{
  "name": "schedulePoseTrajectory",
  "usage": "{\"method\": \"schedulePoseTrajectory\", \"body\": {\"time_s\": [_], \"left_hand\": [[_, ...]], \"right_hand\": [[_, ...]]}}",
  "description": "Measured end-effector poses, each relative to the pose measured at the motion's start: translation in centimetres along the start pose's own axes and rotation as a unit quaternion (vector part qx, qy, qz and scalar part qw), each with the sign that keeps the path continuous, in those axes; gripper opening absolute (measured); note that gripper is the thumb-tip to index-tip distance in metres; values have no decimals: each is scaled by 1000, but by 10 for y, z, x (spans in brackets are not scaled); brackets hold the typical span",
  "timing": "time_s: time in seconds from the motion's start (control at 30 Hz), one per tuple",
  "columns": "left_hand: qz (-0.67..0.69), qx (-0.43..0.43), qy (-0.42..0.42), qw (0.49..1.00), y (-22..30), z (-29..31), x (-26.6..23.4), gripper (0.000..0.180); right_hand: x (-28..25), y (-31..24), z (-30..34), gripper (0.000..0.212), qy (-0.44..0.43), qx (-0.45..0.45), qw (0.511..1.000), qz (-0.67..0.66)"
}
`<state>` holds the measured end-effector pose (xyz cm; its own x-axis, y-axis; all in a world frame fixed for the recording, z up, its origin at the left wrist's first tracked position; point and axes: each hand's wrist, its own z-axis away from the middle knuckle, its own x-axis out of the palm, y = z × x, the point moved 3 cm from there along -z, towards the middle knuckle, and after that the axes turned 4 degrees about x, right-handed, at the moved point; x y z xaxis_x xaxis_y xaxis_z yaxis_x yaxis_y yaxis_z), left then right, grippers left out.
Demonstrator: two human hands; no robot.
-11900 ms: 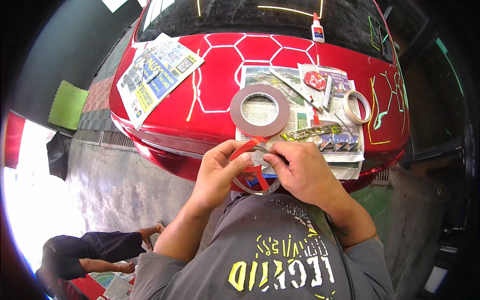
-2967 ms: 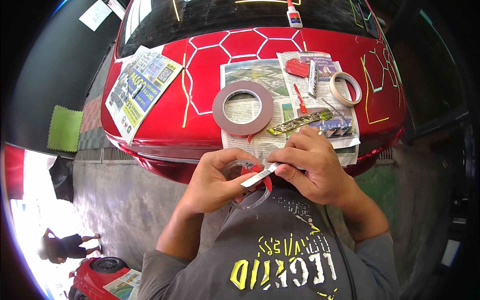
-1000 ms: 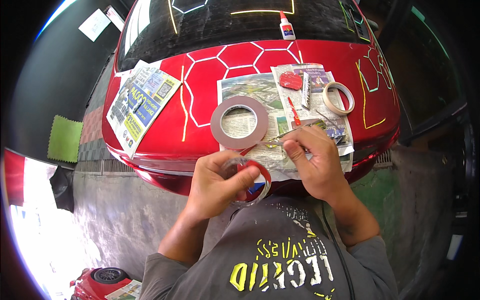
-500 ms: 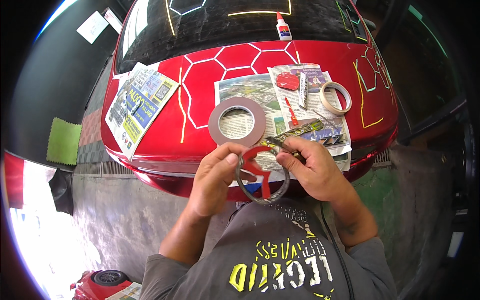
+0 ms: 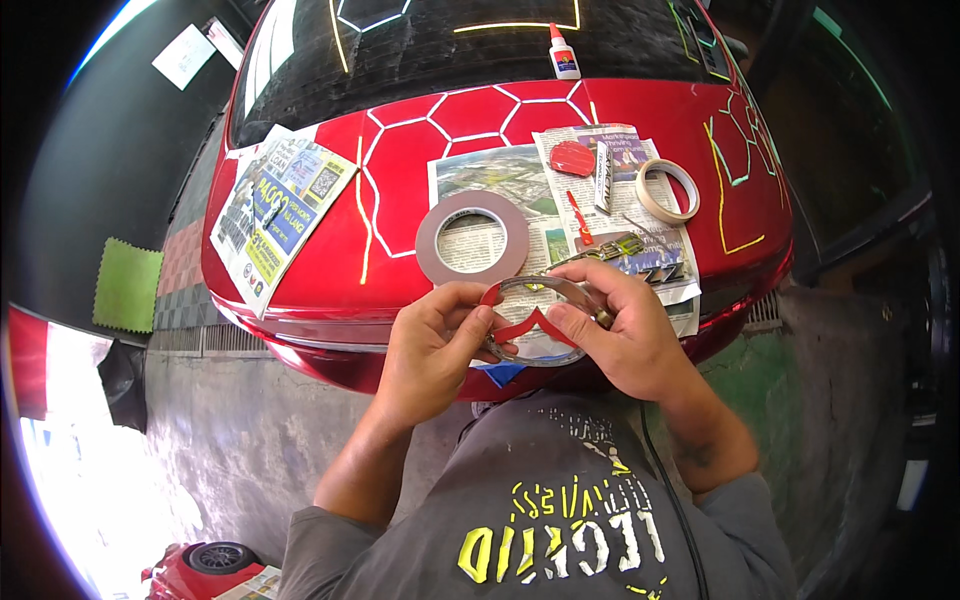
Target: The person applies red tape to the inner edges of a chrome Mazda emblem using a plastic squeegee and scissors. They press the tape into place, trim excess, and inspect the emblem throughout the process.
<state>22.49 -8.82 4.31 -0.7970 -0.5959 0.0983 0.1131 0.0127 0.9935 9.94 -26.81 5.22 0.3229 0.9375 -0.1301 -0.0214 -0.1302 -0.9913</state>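
Both my hands hold a grey ring-shaped emblem with a red curved, pointed piece inside it, above the near edge of the red car's trunk. My left hand pinches the ring's left side. Opposite it, my right hand grips the other side, thumb laid over the red piece. A small brassy thing shows at the right fingers; its kind is unclear. Just beyond lies a wide roll of grey-brown tape. Chrome and yellow lettering rests by my right fingertips.
Newspaper covers the trunk's middle, bearing a red oval piece, a narrow white-and-black badge, a red strip and a cream tape roll. A glue bottle stands behind. More newspaper lies left.
The ring has been turned and raised slightly, and its red piece now points upward. My right thumb has moved onto it. The dark slim thing at my right fingers no longer shows clearly.
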Motion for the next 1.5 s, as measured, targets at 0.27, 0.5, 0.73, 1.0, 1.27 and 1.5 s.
{"method": "schedulePoseTrajectory", "body": {"time_s": [0.27, 0.5, 0.73, 1.0, 1.27, 1.5], "left_hand": [[-30, 7, 2, 1000, -6, 4, 4, 21], [-108, 75, 69, 989, -7, 11, 8, 13], [-47, 106, 73, 991, -12, 11, 4, 11], [79, 73, 26, 994, -15, 0, 11, 49], [43, 201, -76, 976, -20, -4, 13, 79], [172, -5, -2, 985, -27, -11, 9, 79]], "right_hand": [[-3, -6, 2, 27, 30, -60, 992, 106], [1, -15, 2, 24, 32, -92, 988, 122], [6, -8, 1, 27, 8, -78, 995, 66], [-3, -20, -3, 32, -24, 42, 990, -132], [-12, -17, -6, 41, 0, 79, 974, -211], [-17, -21, -6, 38, -10, -5, 998, -64]]}}
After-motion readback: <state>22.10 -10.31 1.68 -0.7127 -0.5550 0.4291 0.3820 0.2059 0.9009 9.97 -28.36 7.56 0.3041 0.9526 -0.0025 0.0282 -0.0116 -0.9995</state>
